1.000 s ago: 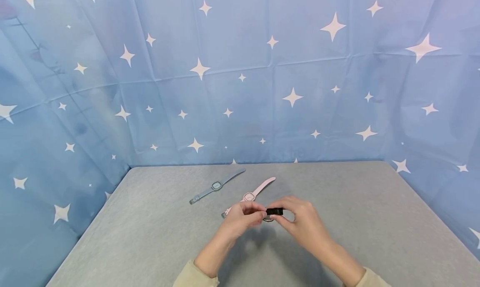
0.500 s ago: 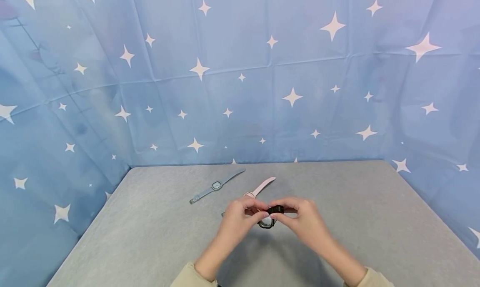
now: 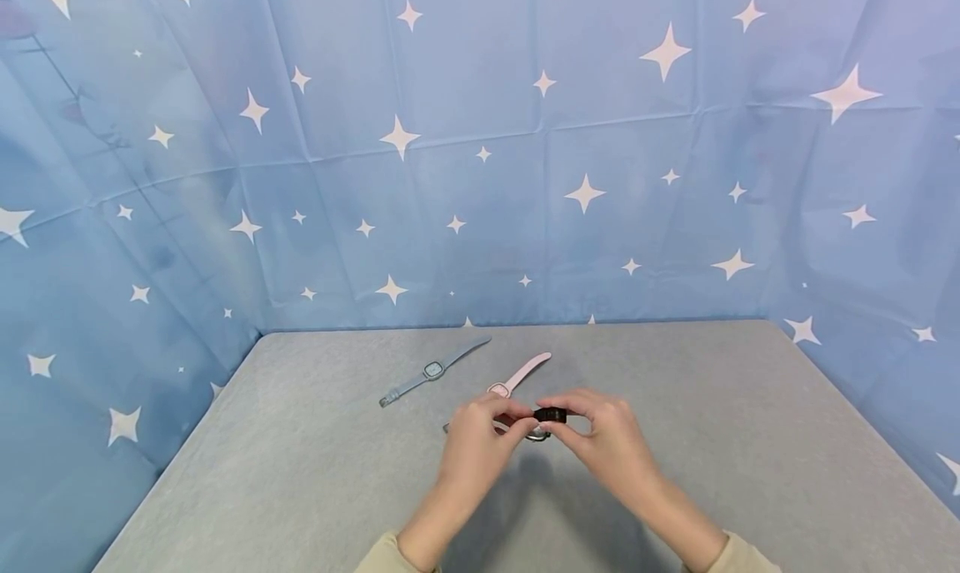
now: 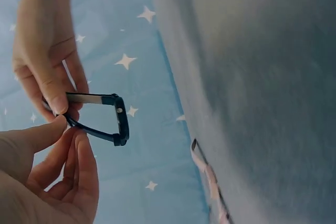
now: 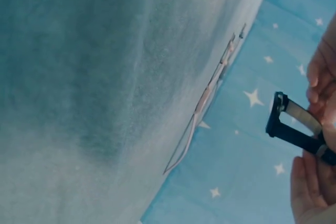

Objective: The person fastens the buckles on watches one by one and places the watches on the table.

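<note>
Both hands hold a black wristwatch above the table, its strap bent round into a loop. My left hand pinches the strap between thumb and fingers, close against my right hand, which grips it from the other side. In the left wrist view the watch case sits at the far end of the loop, away from the fingertips. The strap ends are partly hidden by the fingers, so whether they are fastened I cannot tell. Behind my left hand lies a pink watch, partly covered by it.
A light blue watch lies stretched out on the grey table, left of the pink one. Blue cloth with white stars hangs behind the table and along its sides.
The watch's case dipped into fuller view half a second ago and has now tilted back up. Both hands have stayed together on the strap, shifting only slightly.
</note>
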Available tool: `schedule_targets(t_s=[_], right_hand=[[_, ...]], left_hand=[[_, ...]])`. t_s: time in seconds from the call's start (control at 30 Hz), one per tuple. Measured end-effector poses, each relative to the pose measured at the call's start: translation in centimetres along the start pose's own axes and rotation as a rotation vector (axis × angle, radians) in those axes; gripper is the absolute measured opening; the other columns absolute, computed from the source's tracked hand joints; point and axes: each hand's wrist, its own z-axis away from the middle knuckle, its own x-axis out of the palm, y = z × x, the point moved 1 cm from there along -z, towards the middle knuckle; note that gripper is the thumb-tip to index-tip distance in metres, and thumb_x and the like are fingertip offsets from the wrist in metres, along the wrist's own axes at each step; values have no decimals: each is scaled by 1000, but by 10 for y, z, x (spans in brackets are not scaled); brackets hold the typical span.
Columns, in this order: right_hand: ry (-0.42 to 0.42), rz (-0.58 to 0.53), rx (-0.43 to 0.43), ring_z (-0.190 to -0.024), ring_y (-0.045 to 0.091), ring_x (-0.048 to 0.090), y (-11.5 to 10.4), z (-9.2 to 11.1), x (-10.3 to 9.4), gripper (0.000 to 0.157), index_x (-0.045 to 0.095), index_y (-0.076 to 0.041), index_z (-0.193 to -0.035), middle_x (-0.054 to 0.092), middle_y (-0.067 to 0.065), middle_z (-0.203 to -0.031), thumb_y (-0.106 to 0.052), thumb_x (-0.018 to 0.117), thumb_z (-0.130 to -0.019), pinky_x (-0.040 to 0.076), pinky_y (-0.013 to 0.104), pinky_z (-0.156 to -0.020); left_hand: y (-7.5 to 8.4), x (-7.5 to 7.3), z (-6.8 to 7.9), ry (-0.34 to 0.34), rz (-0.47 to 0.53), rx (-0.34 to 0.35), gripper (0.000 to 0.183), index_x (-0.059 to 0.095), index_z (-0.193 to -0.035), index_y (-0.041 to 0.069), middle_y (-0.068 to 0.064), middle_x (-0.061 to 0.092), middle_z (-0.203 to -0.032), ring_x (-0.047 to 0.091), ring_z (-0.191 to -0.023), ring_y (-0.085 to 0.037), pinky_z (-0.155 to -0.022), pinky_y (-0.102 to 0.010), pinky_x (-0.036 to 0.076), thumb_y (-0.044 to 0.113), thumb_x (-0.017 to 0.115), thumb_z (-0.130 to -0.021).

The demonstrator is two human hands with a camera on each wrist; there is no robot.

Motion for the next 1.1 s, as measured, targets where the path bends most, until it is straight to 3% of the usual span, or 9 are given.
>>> schedule_targets(t_s=[0.13, 0.27, 0.47, 0.73, 1.1], right_hand=[[3, -4, -4, -79, 6, 71, 0, 0, 1, 31, 78, -16, -94, 76, -8, -88, -6, 89, -67, 51, 11, -75], [-8, -13, 2, -78, 4, 69, 0, 0, 2, 31, 78, -17, -94, 76, -9, -88, -6, 89, -67, 52, 12, -72], [-39, -13, 20, -80, 5, 70, 0, 1, 4, 29, 78, -15, -94, 75, -8, -89, -3, 88, -69, 57, 23, -70], [-42, -6, 19, -80, 5, 69, 2, 2, 6, 31, 77, -16, -94, 75, -9, -89, -1, 88, -69, 57, 23, -68], [-52, -9, 17, -83, 6, 70, 3, 3, 7, 33, 78, -18, -96, 75, -11, -91, -1, 88, -69, 58, 23, -70]], left_hand=[[-7, -1, -5, -54, 256, -115, 14, 79, -92, 7, -8, 75, -86, 70, -75, -13, -65, -19, 56, 20, 77, -87], [-15, 1, -9, -110, 482, -271, 20, 76, -94, -2, -10, 72, -84, 68, -73, -14, -65, -22, 58, 17, 77, -87], [-23, 4, -12, -193, 631, -424, 26, 72, -100, -8, 2, 66, -81, 64, -70, -8, -68, -24, 58, 16, 74, -89], [-29, 3, -15, -290, 678, -442, 26, 69, -102, -8, 2, 65, -85, 64, -71, -7, -74, -26, 59, 17, 70, -93], [-32, 0, -16, -338, 675, -417, 28, 66, -105, -10, 3, 65, -84, 62, -71, -5, -74, -25, 58, 16, 67, -94]])
